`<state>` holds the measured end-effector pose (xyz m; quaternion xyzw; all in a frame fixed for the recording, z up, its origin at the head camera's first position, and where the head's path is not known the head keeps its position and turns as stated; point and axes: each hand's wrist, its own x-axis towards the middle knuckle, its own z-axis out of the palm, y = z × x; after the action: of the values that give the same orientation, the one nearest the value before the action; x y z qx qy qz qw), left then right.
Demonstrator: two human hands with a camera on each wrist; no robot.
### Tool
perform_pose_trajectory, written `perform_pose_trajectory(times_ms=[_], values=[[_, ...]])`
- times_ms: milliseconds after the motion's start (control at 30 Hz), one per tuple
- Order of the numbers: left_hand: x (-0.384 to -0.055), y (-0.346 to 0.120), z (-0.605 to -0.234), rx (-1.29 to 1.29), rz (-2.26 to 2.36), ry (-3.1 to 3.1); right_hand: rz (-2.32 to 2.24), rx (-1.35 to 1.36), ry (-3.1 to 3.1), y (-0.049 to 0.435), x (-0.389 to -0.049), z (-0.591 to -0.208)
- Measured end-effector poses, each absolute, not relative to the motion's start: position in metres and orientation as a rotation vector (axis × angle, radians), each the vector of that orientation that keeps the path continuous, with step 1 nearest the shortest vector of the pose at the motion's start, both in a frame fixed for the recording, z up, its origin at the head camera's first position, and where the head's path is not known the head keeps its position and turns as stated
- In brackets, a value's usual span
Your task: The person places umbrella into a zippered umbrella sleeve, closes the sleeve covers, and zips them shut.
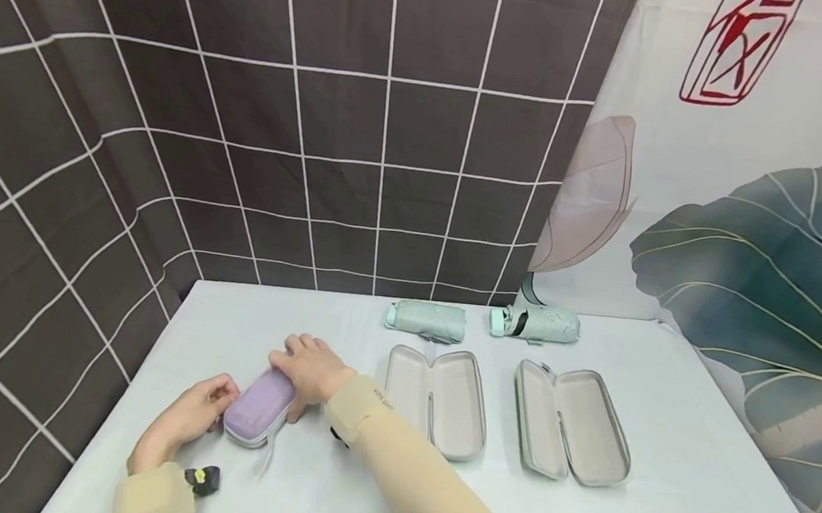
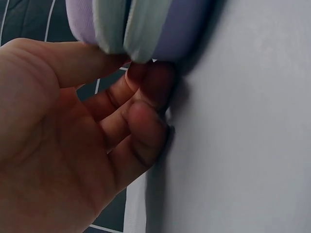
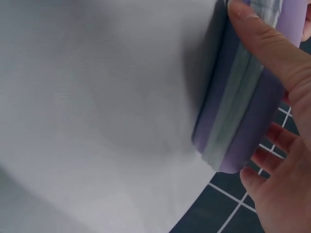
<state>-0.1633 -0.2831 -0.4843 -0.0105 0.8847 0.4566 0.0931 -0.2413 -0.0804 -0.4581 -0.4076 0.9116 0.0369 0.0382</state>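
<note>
Zip hazard: the lavender fabric oblong zip case (image 1: 259, 405) could pivot on the white cloth-covered surface (image 1: 321, 496) if the right grip (image 1: 312, 372) slackens while the left grip (image 1: 194, 411) pulls at the case.
Strap hazard: the thin pale strap (image 1: 265, 457), loose beside the case, could snag if drawn into the zip line.
Sleeve hazard: the cream right sleeve (image 1: 426, 481) could drag the nearer open pale-grey case (image 1: 459, 410) if the forearm shifts right.
Case position: between both grips, aslant; far end beneath the right fingers, near-left end beside the left fingertips.
Right grip: grasping the case, thumb on the pale grey-green zip band (image 3: 238, 87).
Left grip: fingers curled, thumb touching the case end; whether they pinch a zip pull cannot be told.
Band gap: a dark gap shows at the left end; zip travel unclear.
</note>
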Motion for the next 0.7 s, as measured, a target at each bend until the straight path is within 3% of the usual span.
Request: perform_pose_trajectory(times_ms=[700], values=[[-0.1619,-0.2894,-0.4891,-0.044,1.324,2.664,0.177,-1.030,2.831,-0.0788,-0.2340,-0.4516]])
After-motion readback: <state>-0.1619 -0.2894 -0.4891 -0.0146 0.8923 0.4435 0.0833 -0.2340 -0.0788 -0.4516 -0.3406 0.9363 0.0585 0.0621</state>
